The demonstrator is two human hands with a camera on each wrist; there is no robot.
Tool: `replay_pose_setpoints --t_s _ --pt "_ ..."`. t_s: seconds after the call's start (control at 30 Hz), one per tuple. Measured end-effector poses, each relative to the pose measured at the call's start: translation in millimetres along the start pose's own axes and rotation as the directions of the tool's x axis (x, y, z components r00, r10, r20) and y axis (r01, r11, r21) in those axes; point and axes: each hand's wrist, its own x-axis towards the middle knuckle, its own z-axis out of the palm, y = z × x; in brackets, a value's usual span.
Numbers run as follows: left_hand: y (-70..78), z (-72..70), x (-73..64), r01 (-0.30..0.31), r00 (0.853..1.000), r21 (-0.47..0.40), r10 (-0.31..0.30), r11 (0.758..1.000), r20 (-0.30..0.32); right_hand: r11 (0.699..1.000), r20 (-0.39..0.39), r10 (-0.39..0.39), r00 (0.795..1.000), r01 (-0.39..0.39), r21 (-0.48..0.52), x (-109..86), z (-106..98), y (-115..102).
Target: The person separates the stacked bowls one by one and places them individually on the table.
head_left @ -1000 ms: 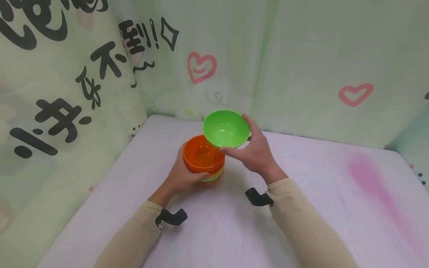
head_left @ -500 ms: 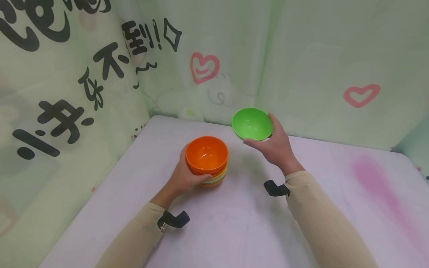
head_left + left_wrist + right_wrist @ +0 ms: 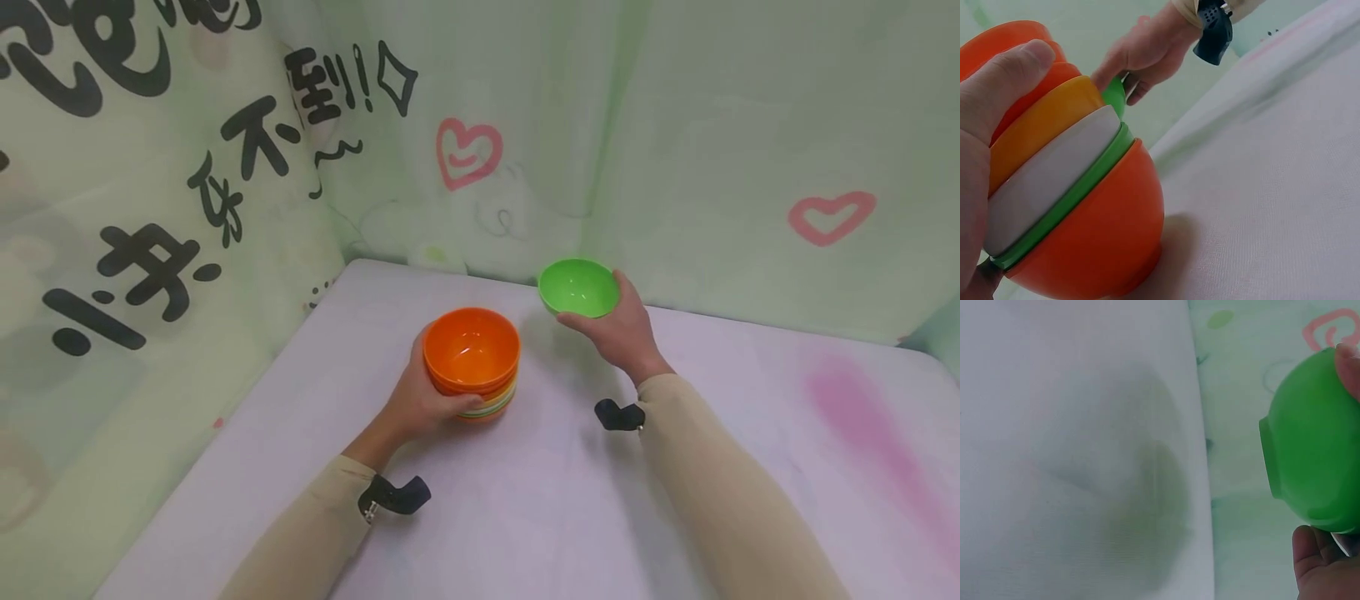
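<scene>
A stack of nested bowls [image 3: 1100,234] stands on the table, with an orange bowl [image 3: 472,350] on top. Lower down, the left wrist view shows yellow-orange, white, green and orange bowls. My left hand [image 3: 429,396] grips the stack from its left side, thumb across the front. Up and to the right, my right hand [image 3: 622,329] holds a light green bowl [image 3: 579,286] by its right side, thumb at the near rim. In the right wrist view the green bowl [image 3: 1316,444] hangs above the table, its shadow below, base tilted toward the camera.
The white-covered table [image 3: 525,517] ends at a back edge close behind the green bowl. A pale green curtain [image 3: 697,150] with hearts and black lettering rises behind and at the left. A pink patch [image 3: 862,417] marks the cloth at the right.
My right hand has carried the green bowl from above the stack to the right, then slightly lower. My left hand stays on the stack. The head view has shifted slightly.
</scene>
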Motion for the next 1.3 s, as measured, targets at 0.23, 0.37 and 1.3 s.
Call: replay_pose_setpoints --t_s 0.23,0.37,1.3 --pt "-0.6 0.8 1.1 0.01 1.0 0.016 -0.01 1.0 -0.003 0.998 0.018 0.058 0.998 -0.058 -0.004 8.3 7 14" --pt "1.4 0.9 0.8 0.017 1.0 0.019 -0.017 1.0 -0.002 0.998 0.017 0.06 0.998 -0.06 -0.013 11.3 10 20" --pt "0.9 -0.1 0.4 -0.013 1.0 0.004 0.013 1.0 0.01 0.992 0.055 0.115 0.992 -0.112 -0.057 22.9 28 43"
